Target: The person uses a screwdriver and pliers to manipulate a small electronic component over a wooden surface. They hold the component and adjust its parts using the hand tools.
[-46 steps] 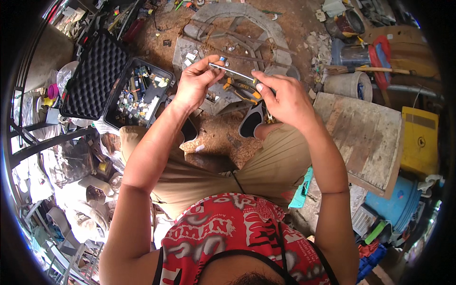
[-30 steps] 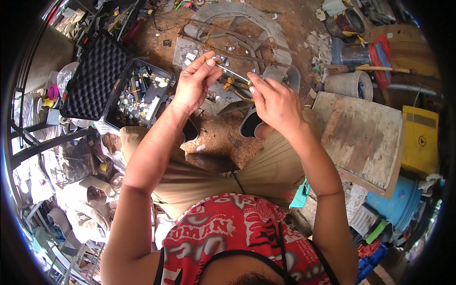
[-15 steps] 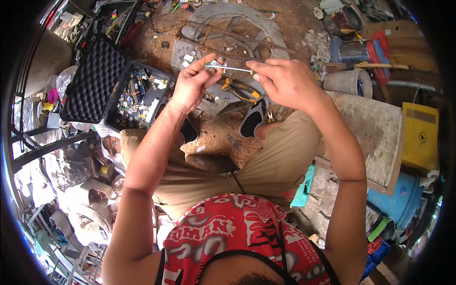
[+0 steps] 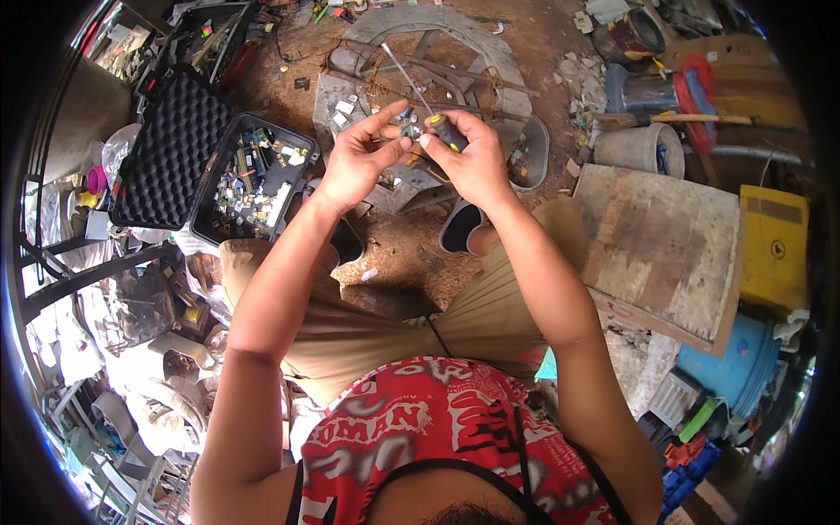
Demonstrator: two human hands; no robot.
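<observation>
Swinging away from the left hand [image 4: 360, 156], the screwdriver [image 4: 448, 134] is now pointing outward and leftward, and the right hand [image 4: 475, 160] is sitting closer to the left than half a second ago. Right fingers are gripping its dark, yellow-ended handle; left thumb and fingers are pinching a small board [image 4: 408, 123] between the two hands. Whether the right thumb is touching it, I cannot tell. Beyond, a grey ring [image 4: 509, 77] is lying on the floor; leftward, a black box [image 4: 280, 128] is holding small parts.
</observation>
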